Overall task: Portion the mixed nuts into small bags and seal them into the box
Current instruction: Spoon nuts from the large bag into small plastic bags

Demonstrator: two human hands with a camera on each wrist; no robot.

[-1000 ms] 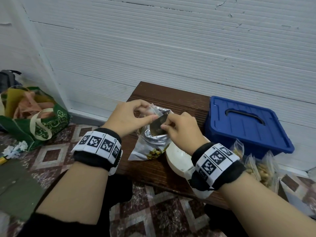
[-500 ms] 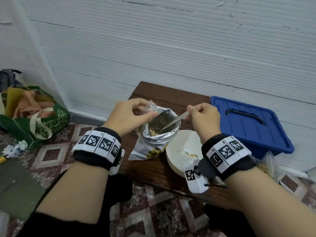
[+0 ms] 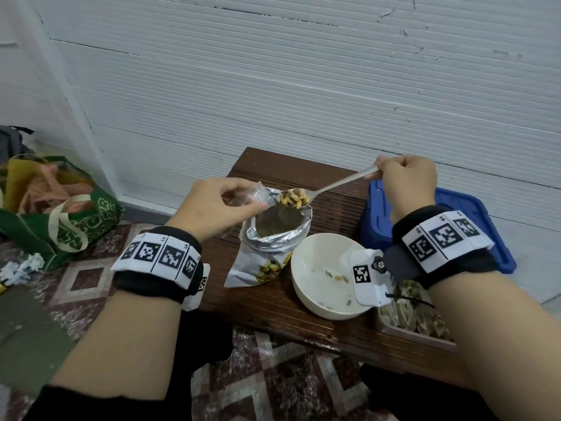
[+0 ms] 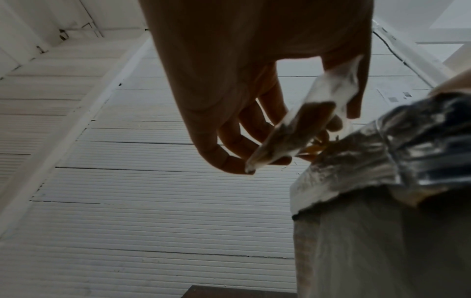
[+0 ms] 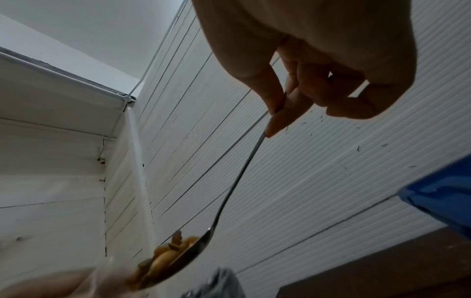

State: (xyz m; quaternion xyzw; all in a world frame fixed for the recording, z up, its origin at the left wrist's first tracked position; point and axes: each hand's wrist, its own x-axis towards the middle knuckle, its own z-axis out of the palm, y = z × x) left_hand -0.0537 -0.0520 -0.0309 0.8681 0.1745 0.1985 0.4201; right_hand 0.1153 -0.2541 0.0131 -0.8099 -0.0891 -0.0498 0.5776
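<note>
Over the open foil nut pouch [image 3: 274, 235], my spoonful of mixed nuts [image 3: 294, 198].
Right hand [image 3: 405, 183] grips the metal spoon [image 3: 334, 185]; left hand [image 3: 212, 206] pinches a small clear plastic bag [image 4: 305, 129].

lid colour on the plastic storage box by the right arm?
Blue: the plastic storage box's lid, moulded handle recess on top. Clearest in the head view.

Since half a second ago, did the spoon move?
Yes. The spoon rose out of the foil bag, now loaded with nuts, its bowl above the bag's mouth.

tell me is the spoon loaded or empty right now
Loaded: the spoon carries a heap of nuts above the open foil bag.
</note>
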